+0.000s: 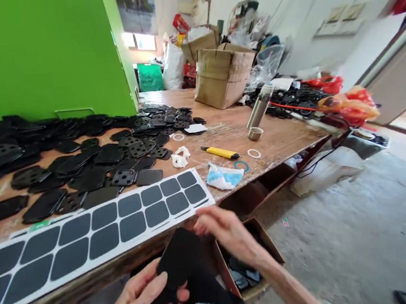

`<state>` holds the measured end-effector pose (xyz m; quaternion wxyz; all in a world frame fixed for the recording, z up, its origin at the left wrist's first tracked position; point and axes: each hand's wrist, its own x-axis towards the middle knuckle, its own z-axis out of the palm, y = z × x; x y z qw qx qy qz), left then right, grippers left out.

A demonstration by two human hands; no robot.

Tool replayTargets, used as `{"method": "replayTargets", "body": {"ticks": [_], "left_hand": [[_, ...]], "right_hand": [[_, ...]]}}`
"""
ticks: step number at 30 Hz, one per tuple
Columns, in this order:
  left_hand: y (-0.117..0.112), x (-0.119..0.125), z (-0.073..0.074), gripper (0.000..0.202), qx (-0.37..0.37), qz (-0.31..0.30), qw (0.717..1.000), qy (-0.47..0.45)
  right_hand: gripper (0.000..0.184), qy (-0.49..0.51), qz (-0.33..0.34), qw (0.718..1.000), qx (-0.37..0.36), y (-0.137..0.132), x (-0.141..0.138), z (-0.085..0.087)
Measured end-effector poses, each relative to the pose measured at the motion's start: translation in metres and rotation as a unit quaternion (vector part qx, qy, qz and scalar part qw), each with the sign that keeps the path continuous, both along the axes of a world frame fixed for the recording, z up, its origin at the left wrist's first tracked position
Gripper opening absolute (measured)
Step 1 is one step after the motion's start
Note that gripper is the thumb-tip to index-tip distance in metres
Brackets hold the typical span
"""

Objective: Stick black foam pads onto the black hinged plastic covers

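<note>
In my left hand (142,295) is a flat black pad (180,256), gripped between thumb and fingers over my lap. Its lower part blends into my dark clothing. My right hand (225,225) is just beyond the pad's upper right corner, fingers bent together near the table edge. Whether something thin is pinched there, I cannot make out. Along the table's front edge lies a white sheet (122,199) bearing two rows of dark grey rounded squares. Behind it, many black pads (91,178), some with holes, lie in loose piles.
On the table (219,135) are a yellow utility knife (221,152), a blue and white face mask (225,176), a steel flask (260,108), its cup (255,133) and a cardboard box (223,75). Below my right arm stands an open carton (257,291) holding dark pieces. A green panel (39,58) rises behind.
</note>
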<state>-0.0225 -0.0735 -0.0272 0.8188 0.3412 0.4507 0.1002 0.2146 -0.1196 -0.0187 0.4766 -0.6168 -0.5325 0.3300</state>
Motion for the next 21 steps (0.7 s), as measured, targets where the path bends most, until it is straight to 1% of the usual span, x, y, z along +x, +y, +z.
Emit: {"method": "replayTargets", "body": {"ticks": [1,2,3,5,6,8,10,11,13,17,21], "left_hand": [[0.005,0.011,0.008,0.061,0.008,0.010,1.000,-0.005],[0.010,0.023,0.015,0.061,0.019,0.020,1.000,-0.011],[0.016,0.034,0.023,0.060,0.034,0.028,0.999,-0.021],[0.028,0.056,0.035,0.054,0.064,0.035,0.996,-0.047],[0.035,0.067,0.039,0.050,0.078,0.036,0.994,-0.061],[0.048,0.085,0.044,0.043,0.096,0.036,0.992,-0.080],[0.060,0.100,0.044,0.039,0.105,0.039,0.990,-0.088],[0.065,0.106,0.043,0.037,0.109,0.042,0.989,-0.091],[0.074,0.115,0.041,0.035,0.118,0.044,0.987,-0.100],[0.087,0.129,0.037,0.036,0.127,0.042,0.985,-0.106],[0.094,0.146,0.036,0.032,0.111,0.056,0.986,-0.109]], "right_hand": [[0.027,-0.047,-0.067,0.996,0.029,0.008,0.021,0.002],[0.027,-0.129,-0.135,0.981,0.050,0.018,0.042,0.003],[0.025,-0.161,-0.172,0.970,0.060,0.029,0.062,0.004],[0.020,-0.200,-0.199,0.957,0.071,0.055,0.097,0.003],[0.018,-0.213,-0.203,0.953,0.075,0.068,0.109,0.002],[0.012,-0.238,-0.200,0.947,0.083,0.092,0.124,-0.002],[0.011,-0.255,-0.188,0.944,0.091,0.111,0.128,-0.007],[0.013,-0.261,-0.180,0.944,0.095,0.117,0.129,-0.009],[0.017,-0.268,-0.168,0.943,0.107,0.123,0.128,-0.011],[0.015,-0.265,-0.152,0.940,0.152,0.115,0.124,-0.005],[0.013,-0.264,-0.123,0.936,0.198,0.102,0.110,0.005]]}}
